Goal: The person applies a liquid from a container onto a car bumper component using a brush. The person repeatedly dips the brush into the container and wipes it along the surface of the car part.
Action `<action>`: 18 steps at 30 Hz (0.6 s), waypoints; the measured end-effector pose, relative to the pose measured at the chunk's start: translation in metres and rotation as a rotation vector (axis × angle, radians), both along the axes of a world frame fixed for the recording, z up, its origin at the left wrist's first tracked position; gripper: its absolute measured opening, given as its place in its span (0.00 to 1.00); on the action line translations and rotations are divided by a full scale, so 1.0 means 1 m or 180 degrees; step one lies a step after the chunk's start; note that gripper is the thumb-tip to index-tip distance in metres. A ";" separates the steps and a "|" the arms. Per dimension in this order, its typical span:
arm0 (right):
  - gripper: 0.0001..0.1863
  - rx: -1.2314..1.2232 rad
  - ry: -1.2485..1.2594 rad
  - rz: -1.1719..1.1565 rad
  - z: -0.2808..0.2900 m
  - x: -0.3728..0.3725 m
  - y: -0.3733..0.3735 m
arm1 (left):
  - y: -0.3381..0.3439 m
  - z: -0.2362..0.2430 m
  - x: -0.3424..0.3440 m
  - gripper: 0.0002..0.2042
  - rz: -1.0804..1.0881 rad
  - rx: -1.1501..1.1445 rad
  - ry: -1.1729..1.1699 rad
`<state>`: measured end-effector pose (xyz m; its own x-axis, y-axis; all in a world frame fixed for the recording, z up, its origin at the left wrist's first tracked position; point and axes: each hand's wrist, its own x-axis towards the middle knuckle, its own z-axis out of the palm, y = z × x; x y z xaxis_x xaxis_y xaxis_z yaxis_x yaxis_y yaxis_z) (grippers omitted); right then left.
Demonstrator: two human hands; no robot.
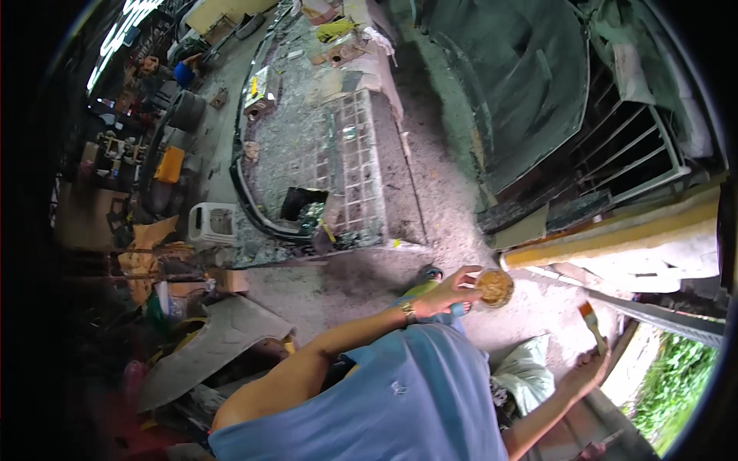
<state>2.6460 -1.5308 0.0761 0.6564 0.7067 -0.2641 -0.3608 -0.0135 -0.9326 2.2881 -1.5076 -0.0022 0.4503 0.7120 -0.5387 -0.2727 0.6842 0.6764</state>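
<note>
My left hand [450, 293], with a gold wristwatch [407, 310] on the wrist, holds a small round container [496, 287] of yellow-brown paste by its rim, out over the sandy concrete ground [438, 200]. Off to the right, my right hand [582, 374] grips the handle of a flat paintbrush [590, 321] with an orange band, bristles pointing up and away from the container. My blue shirt [400, 392] fills the lower middle of the view. Both hands are apart, about a forearm's length between them.
A black car bumper [244, 201] and a metal grid [355, 165] lie amid debris ahead. A white plastic stool [211, 224] and a grey body panel [211, 338] sit at left. A dark green cover [523, 92], yellow beam [615, 234], white bag [526, 373] and greenery [676, 384] are at right.
</note>
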 end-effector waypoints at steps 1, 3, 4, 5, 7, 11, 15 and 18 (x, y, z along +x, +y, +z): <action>0.18 -0.0087 -0.0021 0.0086 0.001 -0.008 0.020 | 0.005 -0.006 0.000 0.35 0.0193 0.0252 0.0106; 0.17 -0.0115 0.0007 0.0312 0.003 -0.032 0.060 | 0.016 -0.021 -0.003 0.36 0.0591 0.0466 0.0069; 0.17 -0.0057 0.0048 0.0438 0.006 -0.043 0.077 | 0.024 -0.026 -0.006 0.37 0.0771 0.0430 -0.0085; 0.17 0.0042 0.0011 0.0625 0.008 -0.054 0.095 | 0.035 -0.032 -0.009 0.36 0.0951 0.0500 -0.0196; 0.16 0.0171 0.0069 0.0831 0.015 -0.078 0.129 | 0.062 -0.032 -0.014 0.35 0.1359 0.0649 -0.0221; 0.16 0.0447 0.0041 0.1475 0.034 -0.137 0.206 | 0.123 -0.018 -0.049 0.38 0.2116 0.1016 -0.0331; 0.18 0.0527 0.0038 0.1900 0.039 -0.186 0.287 | 0.188 -0.002 -0.098 0.40 0.2521 0.1382 -0.0463; 0.19 0.0474 0.0028 0.2073 0.044 -0.224 0.351 | 0.238 0.020 -0.138 0.42 0.2536 0.1244 -0.0358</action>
<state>2.4223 -1.1802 0.1201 0.0815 0.9873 -0.1363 -0.3302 -0.1023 -0.9384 2.1505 -1.2693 0.0177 -0.2209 0.9595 -0.1747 -0.6474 -0.0103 0.7621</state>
